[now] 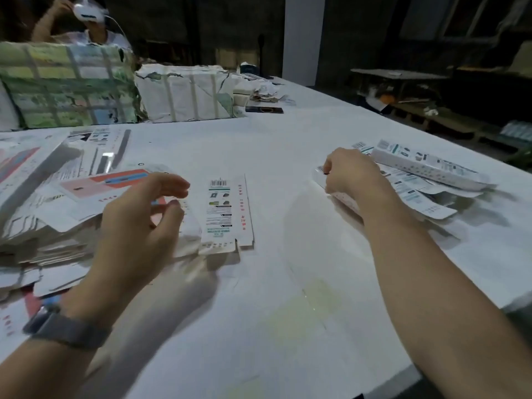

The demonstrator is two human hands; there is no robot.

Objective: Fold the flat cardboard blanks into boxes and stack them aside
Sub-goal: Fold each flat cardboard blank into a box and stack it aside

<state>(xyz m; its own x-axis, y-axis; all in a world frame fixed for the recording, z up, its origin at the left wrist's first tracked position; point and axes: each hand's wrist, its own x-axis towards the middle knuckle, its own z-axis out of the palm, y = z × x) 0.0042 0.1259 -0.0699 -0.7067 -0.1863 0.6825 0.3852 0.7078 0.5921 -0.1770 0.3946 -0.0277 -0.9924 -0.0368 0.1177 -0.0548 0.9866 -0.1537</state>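
Note:
A flat printed cardboard blank (227, 214) with a barcode lies on the white table (288, 298) between my hands. To its left sits a tall messy stack of flat blanks (43, 226). My left hand (138, 226) hovers over that stack's right edge with its fingers loosely curved, holding nothing. On the right, my right hand (351, 177) grips the end of a white folded box (319, 174), most of it hidden under the hand. That box lies at the near edge of a pile of folded boxes (426, 168).
Two large paper-wrapped bundles (66, 84) (184, 93) stand along the back left. A dark phone (264, 109) lies behind the middle. Another person (86, 24) sits beyond the bundles. The table's right edge runs diagonally past the box pile.

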